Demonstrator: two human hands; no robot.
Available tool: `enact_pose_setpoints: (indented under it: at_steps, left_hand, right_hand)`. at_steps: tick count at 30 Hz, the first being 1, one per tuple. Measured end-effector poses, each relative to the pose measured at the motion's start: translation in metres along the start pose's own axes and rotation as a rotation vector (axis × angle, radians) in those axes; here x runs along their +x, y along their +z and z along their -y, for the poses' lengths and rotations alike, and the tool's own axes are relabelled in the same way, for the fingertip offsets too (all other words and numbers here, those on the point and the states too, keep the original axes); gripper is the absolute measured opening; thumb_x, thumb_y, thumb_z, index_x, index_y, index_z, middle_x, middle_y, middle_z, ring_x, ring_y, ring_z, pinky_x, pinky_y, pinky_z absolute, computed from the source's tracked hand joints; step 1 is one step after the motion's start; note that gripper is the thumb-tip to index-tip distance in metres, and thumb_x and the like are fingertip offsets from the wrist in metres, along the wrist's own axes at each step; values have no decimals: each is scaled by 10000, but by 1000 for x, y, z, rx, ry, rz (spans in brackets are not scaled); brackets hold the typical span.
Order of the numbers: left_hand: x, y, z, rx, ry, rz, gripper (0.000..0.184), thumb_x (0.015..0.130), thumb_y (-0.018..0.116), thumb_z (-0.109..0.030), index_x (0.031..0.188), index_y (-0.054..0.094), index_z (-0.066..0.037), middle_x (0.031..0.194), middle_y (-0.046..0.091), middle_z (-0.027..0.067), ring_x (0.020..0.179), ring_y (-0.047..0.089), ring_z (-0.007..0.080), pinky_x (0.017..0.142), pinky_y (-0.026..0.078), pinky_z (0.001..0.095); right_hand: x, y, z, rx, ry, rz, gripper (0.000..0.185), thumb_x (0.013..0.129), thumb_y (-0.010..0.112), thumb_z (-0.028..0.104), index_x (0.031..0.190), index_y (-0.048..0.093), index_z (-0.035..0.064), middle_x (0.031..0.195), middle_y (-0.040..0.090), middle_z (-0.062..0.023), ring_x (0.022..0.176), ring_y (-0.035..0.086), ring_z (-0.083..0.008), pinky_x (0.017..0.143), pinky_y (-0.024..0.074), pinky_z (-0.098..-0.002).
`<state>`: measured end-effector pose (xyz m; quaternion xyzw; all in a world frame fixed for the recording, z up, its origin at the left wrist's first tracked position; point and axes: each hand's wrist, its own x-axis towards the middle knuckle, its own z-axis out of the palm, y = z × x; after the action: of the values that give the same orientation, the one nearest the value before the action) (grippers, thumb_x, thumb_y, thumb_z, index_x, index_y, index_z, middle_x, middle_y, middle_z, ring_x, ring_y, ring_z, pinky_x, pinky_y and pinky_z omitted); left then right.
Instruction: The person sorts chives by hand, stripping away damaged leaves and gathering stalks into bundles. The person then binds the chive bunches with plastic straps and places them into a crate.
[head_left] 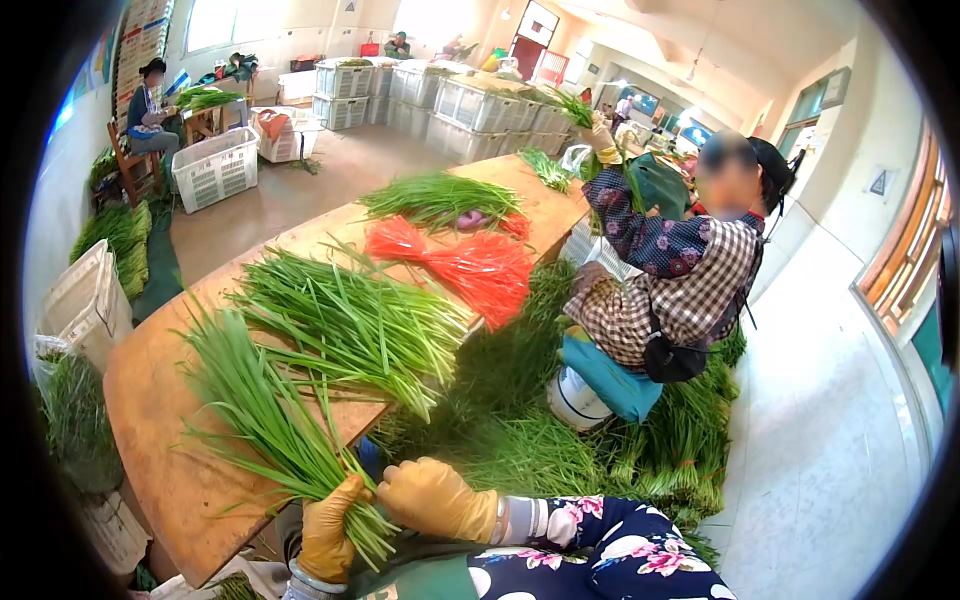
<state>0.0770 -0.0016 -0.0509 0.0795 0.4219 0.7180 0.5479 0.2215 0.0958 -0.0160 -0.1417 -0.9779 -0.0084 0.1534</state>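
Note:
My left hand (pixel 328 530), in a yellow glove, is wrapped round the lower stems of a bunch of garlic chives (pixel 250 390). Its leaves fan out over the near corner of the wooden table (pixel 150 410), and the stem ends stick out below the hand. Beside the stems my right hand (pixel 432 498), also gloved in yellow, is closed in a fist. A thin reddish strand seems to cross the bunch near it; what the fist holds is hidden. Just beyond lies a larger loose pile of chives (pixel 350 318). Red plastic tie strips (pixel 475 265) lie behind that pile.
Another chive heap (pixel 440 200) lies farther along the table. A co-worker (pixel 680 270) sits on the right, holding up chives. Chives (pixel 540 450) cover the floor below the table. White crates (pixel 215 170) and stacked crates (pixel 475 110) stand behind; another person (pixel 152 120) sits far left.

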Motion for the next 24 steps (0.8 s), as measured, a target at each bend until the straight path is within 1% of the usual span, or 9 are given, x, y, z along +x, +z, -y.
enact_pose_setpoints:
  at_steps: [5,7,11,14,16,19,20,23,24]
  left_hand:
    - [1,-8,10,-83,-84,-86,164,812,663,38,961,610,-6,857,646,68,681,634,174,620,535,284]
    - [-1,-9,15,-155,-91,-64,159,823,645,32,972,609,-12,864,645,64,702,636,173,618,532,285]
    - [-13,6,13,-278,-143,-61,90,871,606,-36,930,603,32,827,647,120,740,666,236,675,602,366]
    - [-13,6,10,-365,-156,-149,119,843,617,-2,959,591,-1,892,643,143,816,654,268,833,570,410]
    - [-19,5,3,-468,-154,-133,137,834,629,-12,968,601,-22,899,658,114,824,658,230,848,564,405]
    - [-20,-7,2,-498,-170,-113,159,839,615,-7,995,611,-33,906,663,76,796,656,170,822,570,387]
    - [-18,-10,1,-493,-155,10,249,873,586,-25,1120,560,-11,942,652,89,809,654,174,813,574,383]
    - [-23,-17,1,-557,-164,222,407,923,555,-79,1308,450,4,957,612,83,811,617,168,824,562,383]
    - [-21,-16,0,-631,-181,352,474,940,553,-114,1372,391,-3,936,583,62,801,582,158,845,545,387]
  right_hand:
    - [-8,18,-1,629,138,-158,190,919,574,246,869,598,65,752,581,-45,614,561,-183,545,428,-298]
    - [-6,14,-1,1498,715,315,225,938,586,286,919,610,63,716,535,22,600,478,-81,545,388,-239]
    - [-29,37,-5,1660,697,197,251,957,558,308,905,604,66,693,493,48,591,430,-49,529,358,-212]
    - [-62,38,-24,1382,785,278,270,957,530,317,922,601,59,720,566,-7,618,493,-94,565,426,-253]
    - [-92,30,-50,633,561,342,299,938,514,328,962,607,45,806,636,-137,789,625,-303,707,491,-418]
    - [-147,57,-100,-57,615,1019,312,899,556,314,968,697,44,966,690,-193,840,679,-339,708,532,-431]
    - [-157,76,-117,-55,639,1027,288,890,575,304,1006,680,62,927,683,-174,814,667,-336,681,531,-420]
    - [-98,-7,-85,177,455,-61,299,895,582,314,1089,610,88,863,621,-144,795,629,-334,663,515,-437]
    - [-68,-31,-76,125,438,-137,303,895,581,331,1064,600,81,857,623,-129,787,628,-309,664,514,-409]
